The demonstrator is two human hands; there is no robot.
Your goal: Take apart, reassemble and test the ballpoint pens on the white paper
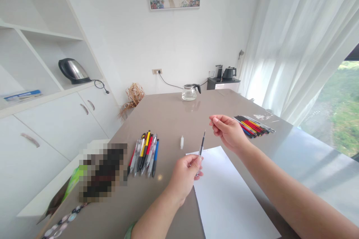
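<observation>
One pen pile lay left on the table, pens overlapping. Next right, a short clear piece, apart from it. Left hand, near: thumb and forefinger pinched an open pen, tilted, refill point up, by the far left corner of the sheet. Right hand: thumb pressed to forefinger; from where I stood, couldn't tell if anything tiny sat between. Farther right, second pile, white scraps beside it.

Risks, my guess: a slack left pinch could have dropped the refill; a brush of the bare point could have inked the sheet; a knock could have rolled the clear piece off.

Count: two hands, one open pen, one refill, one clear piece, one sheet, two piles (pens too overlapped to count), one glass pot far centre.
</observation>
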